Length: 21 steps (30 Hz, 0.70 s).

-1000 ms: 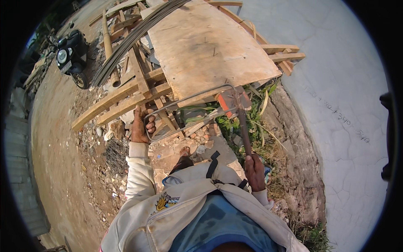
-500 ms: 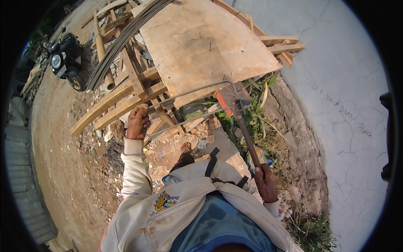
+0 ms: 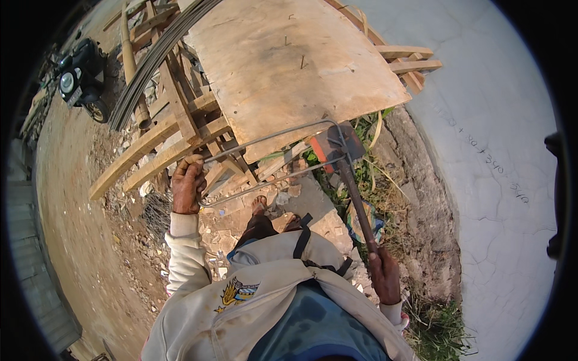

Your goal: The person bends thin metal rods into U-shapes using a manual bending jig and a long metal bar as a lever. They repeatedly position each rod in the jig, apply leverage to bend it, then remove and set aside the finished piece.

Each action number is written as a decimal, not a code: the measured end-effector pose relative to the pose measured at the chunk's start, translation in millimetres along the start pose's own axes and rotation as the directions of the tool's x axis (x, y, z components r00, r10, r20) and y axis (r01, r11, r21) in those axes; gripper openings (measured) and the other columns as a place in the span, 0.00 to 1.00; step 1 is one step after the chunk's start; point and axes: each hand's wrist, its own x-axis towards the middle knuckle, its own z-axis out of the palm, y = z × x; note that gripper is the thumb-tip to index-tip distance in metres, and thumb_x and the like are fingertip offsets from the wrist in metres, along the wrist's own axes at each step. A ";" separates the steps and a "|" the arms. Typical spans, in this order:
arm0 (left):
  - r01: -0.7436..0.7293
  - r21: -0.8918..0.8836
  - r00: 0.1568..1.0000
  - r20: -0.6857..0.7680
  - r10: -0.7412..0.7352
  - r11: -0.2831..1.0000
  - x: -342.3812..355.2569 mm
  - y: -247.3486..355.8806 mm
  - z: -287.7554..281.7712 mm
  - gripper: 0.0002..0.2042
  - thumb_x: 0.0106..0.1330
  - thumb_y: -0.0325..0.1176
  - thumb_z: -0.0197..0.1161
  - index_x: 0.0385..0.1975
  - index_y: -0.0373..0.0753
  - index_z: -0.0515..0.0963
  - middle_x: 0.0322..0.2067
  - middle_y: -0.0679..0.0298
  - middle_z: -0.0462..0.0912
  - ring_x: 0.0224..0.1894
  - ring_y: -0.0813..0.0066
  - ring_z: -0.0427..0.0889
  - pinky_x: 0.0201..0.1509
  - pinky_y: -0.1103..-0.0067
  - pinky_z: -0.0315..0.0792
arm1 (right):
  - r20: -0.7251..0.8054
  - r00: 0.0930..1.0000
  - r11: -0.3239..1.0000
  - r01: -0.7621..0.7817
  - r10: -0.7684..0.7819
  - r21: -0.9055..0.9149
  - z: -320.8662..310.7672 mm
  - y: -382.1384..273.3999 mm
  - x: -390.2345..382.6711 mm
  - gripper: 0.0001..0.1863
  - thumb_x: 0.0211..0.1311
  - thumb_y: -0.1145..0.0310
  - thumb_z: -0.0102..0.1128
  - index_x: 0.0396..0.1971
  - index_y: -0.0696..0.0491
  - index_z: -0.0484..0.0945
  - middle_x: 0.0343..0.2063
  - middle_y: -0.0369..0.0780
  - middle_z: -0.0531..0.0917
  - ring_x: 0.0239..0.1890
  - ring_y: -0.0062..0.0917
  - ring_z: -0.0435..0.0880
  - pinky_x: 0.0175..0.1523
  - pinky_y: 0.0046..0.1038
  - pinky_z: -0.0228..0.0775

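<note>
My left hand (image 3: 189, 183) is closed on the left end of a bent steel rod stirrup (image 3: 265, 137), a long narrow rectangle lying out to the right. In my right hand (image 3: 384, 275) is the lower end of a long-handled tool (image 3: 359, 207) with a dark handle and a blocky dark and orange head. The stirrup's right end crosses over that head at the near edge of a wooden board (image 3: 253, 90). Several nails stick up from the board. Whether the stirrup rests on the board or just above it, I cannot tell.
Timber beams (image 3: 153, 144) and a bundle of thin steel rods (image 3: 147, 66) lie left of the board. A motor scooter (image 3: 82, 78) is parked farther left. A cracked grey wall surface (image 3: 487, 198) runs along the right. Rubble (image 3: 289, 207) and weeds (image 3: 361, 156) lie below.
The view has shifted slightly, so the board and scooter sit a little differently. Both hands keep their holds, and the stirrup still crosses the tool head.
</note>
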 end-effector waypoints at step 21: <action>0.054 0.067 0.982 -0.186 -0.040 0.996 -9.5 -10.6 6.8 0.16 0.73 0.42 0.61 0.21 0.48 0.70 0.13 0.79 0.59 0.12 0.89 0.53 0.14 0.85 0.49 | -0.140 0.987 0.995 0.074 -0.084 -0.072 -33.6 13.2 10.8 0.19 0.73 0.56 0.57 0.28 0.57 0.72 0.16 0.40 0.69 0.20 0.27 0.66 0.27 0.30 0.63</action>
